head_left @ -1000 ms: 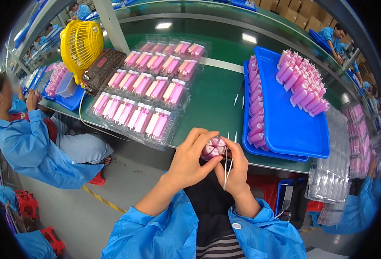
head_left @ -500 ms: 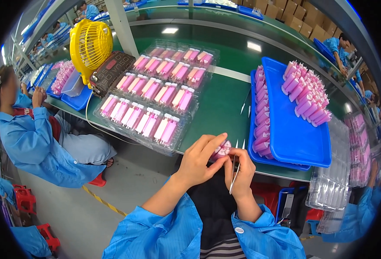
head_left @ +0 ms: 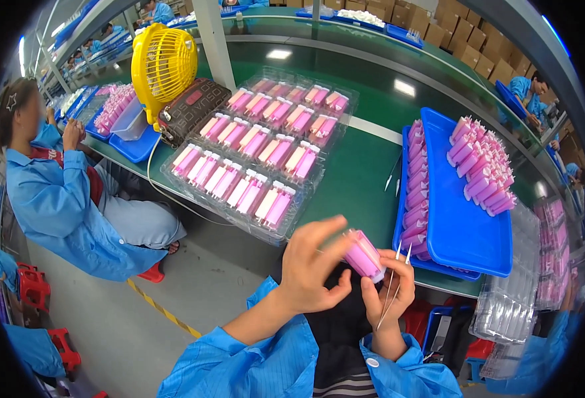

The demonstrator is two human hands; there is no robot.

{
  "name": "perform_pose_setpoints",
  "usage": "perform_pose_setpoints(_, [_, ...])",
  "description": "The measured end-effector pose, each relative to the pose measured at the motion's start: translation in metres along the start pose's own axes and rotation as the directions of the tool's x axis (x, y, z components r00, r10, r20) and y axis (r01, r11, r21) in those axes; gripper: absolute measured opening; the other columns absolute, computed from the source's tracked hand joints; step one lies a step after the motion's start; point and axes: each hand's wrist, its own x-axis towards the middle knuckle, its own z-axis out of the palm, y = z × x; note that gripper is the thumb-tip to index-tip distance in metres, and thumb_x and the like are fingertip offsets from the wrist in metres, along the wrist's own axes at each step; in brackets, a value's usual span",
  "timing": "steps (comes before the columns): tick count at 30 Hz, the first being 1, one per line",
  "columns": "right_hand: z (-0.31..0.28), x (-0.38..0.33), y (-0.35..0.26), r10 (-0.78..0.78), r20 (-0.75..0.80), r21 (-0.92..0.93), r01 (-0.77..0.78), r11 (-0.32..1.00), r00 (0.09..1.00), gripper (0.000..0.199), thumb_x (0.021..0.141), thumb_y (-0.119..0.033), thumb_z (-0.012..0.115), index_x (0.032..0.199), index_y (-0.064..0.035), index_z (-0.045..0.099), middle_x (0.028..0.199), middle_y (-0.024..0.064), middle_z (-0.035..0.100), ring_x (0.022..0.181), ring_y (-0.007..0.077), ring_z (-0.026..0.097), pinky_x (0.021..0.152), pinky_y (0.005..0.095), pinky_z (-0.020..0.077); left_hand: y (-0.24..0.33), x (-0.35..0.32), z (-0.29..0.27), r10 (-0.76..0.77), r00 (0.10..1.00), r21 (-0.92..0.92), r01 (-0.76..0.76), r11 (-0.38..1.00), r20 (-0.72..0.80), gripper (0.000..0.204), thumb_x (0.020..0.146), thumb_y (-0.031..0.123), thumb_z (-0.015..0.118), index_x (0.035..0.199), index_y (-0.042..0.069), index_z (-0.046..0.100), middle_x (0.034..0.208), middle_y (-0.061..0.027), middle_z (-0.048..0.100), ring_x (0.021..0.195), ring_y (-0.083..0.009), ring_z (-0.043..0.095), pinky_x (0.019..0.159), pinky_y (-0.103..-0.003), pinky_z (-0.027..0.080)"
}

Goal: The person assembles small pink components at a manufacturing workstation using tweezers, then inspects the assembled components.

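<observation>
Left hand with fingers pinching a pink capped piece just off the near edge of the green tabletop, right hand gripping thin tweezers touching it, blue tray of pink pieces beyond, clear blister tray left

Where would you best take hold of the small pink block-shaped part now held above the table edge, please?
Probably across its two long flat sides, near the upper left end. The small pink block-shaped part lies tilted, its lower right end toward the right hand with its thin metal tweezers. The left hand already pinches it from the left, so that side looks clear of the tweezers.
</observation>
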Motion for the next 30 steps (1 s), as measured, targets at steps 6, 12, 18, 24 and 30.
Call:
perform_pose_setpoints(6, [0.0, 0.008, -0.027, -0.2, 0.254, -0.26, 0.266, 0.928, 0.946, 0.04, 0.063, -0.008, 0.08, 0.099, 0.0, 0.064, 0.098, 0.0188, 0.066, 0.08, 0.0317, 0.066, 0.069, 0.0339, 0.0541, -0.013, -0.022, 0.026, 0.409, 0.908, 0.564, -0.387, 0.73, 0.094, 0.025, 0.082, 0.022, 0.062, 0.104, 0.016, 0.071, 0.096, -0.0016, 0.067, 0.097, -0.0226, 0.061, 0.089, -0.039, 0.043])
perform_pose_setpoints(12, [-0.008, 0.005, -0.031, 0.055, 0.358, -0.013, -0.054, 0.998, 0.932, 0.044, 0.079, -0.005, 0.076, 0.117, 0.0038, 0.054, 0.116, 0.021, 0.061, 0.104, 0.0279, 0.065, 0.083, 0.0344, 0.056, -0.031, -0.017, 0.026, 0.383, 0.923, 0.347, -0.346, 0.872, -0.043, 0.02, 0.067, 0.016, 0.071, 0.083, 0.007, 0.066, 0.076, -0.0045, 0.062, 0.07, -0.025, 0.06, 0.064, -0.037, 0.046])
perform_pose_setpoints(18, [-0.023, 0.011, -0.034, 0.308, 0.303, -0.021, -0.316, 0.948, 0.902, 0.045, 0.1, -0.037, 0.05, 0.121, 0.0027, 0.053, 0.114, 0.0221, 0.057, 0.096, 0.0254, 0.065, 0.079, 0.03, 0.054, -0.022, -0.012, 0.017, -0.079, 0.995, -0.115, 0.072, 0.991, -0.061, 0.026, 0.058, 0.003, 0.077, 0.079, 0.007, 0.063, 0.079, -0.0058, 0.066, 0.077, -0.0267, 0.062, 0.07, -0.034, 0.045])
perform_pose_setpoints(24, [-0.026, 0.011, -0.033, 0.149, 0.121, -0.042, -0.145, 0.988, 0.981, 0.048, 0.1, -0.04, 0.048, 0.107, 0.0033, 0.065, 0.103, 0.0114, 0.046, 0.072, 0.0121, 0.056, 0.06, 0.0229, 0.0483, -0.007, -0.005, 0.007, -0.026, 1.0, 0.107, 0.026, 0.994, -0.004, 0.026, 0.058, 0.002, 0.077, 0.079, 0.008, 0.062, 0.088, -0.0057, 0.067, 0.094, -0.0269, 0.061, 0.083, -0.037, 0.041])
perform_pose_setpoints(30, [-0.028, 0.023, -0.047, 0.23, 0.202, 0.149, -0.262, 0.954, 0.952, 0.024, 0.089, -0.011, 0.066, 0.103, 0.0087, 0.064, 0.098, 0.0146, 0.054, 0.066, 0.0129, 0.061, 0.059, 0.0213, 0.0506, -0.022, -0.016, 0.006, -0.133, 0.979, -0.144, 0.156, 0.977, 0.156, 0.026, 0.059, 0.003, 0.077, 0.079, 0.006, 0.062, 0.087, -0.0072, 0.067, 0.083, -0.024, 0.063, 0.076, -0.034, 0.045])
